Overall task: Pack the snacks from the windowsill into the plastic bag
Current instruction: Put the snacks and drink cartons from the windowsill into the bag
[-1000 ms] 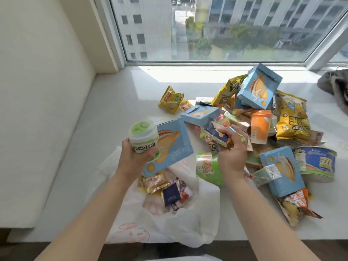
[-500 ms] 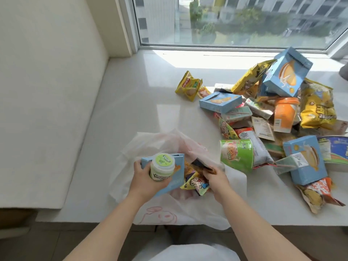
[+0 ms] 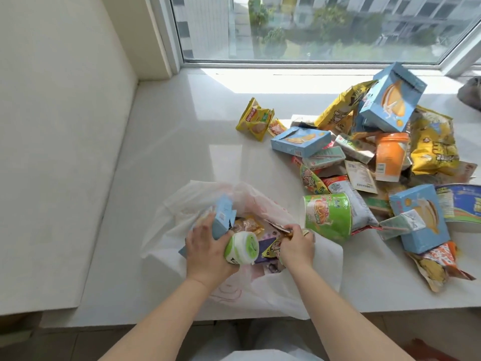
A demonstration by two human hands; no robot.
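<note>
In the plastic bag (image 3: 307, 290) — left hand (image 3: 208, 252) grips tub (image 3: 243, 247) and blue box (image 3: 221, 217).

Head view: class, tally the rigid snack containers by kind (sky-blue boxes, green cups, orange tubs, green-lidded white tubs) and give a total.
Sky-blue boxes: 4
Green cup: 1
Orange tub: 1
Green-lidded white tub: 1
Total: 7

White plastic bag (image 3: 299, 290) lies open beside piled snacks (image 3: 377, 162).
</note>
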